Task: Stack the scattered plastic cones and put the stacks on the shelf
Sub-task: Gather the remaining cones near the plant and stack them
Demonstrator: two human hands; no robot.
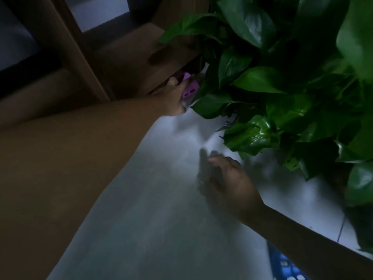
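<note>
1 purple cone (189, 90) is gripped by the left hand (175, 102) under the wooden shelf (141, 63); right hand (230, 178) hangs open, empty.

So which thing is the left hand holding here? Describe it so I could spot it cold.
Start at the big leafy plant on the right and go to its left edge, under the brown wooden shelf. There the left hand grips a purple cone. It is the only purple thing among dark wood and green leaves.

Beside the dark green plant (282, 81) a cone (189, 90) shows purple — brown shelf (129, 57) behind, pale grey floor (161, 199) below.
</note>
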